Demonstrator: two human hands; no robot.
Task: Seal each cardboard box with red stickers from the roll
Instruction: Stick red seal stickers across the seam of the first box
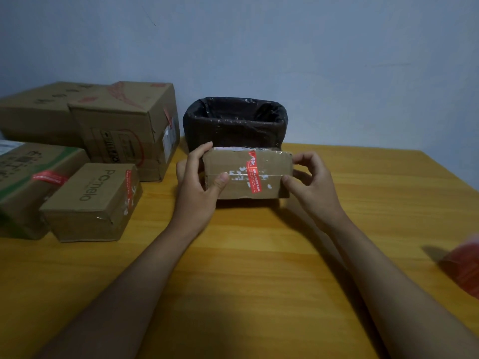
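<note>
A small cardboard box [233, 172] sits at the middle of the wooden table [259, 255], tilted up toward me. A red sticker [253, 174] runs across its centre seam. My left hand [197, 185] grips the box's left end, thumb on the front face and fingers behind. My right hand [308, 182] holds the right end, thumb at the lower corner and fingers curled at the top corner. The red sticker roll [466, 268] lies blurred at the right edge of the table.
A bin lined with a black bag [234, 123] stands right behind the held box. Several cardboard boxes bearing red stickers are grouped at the left: a large one [124, 125], a "Pomelo" box [93, 200], a green-printed box [31, 182].
</note>
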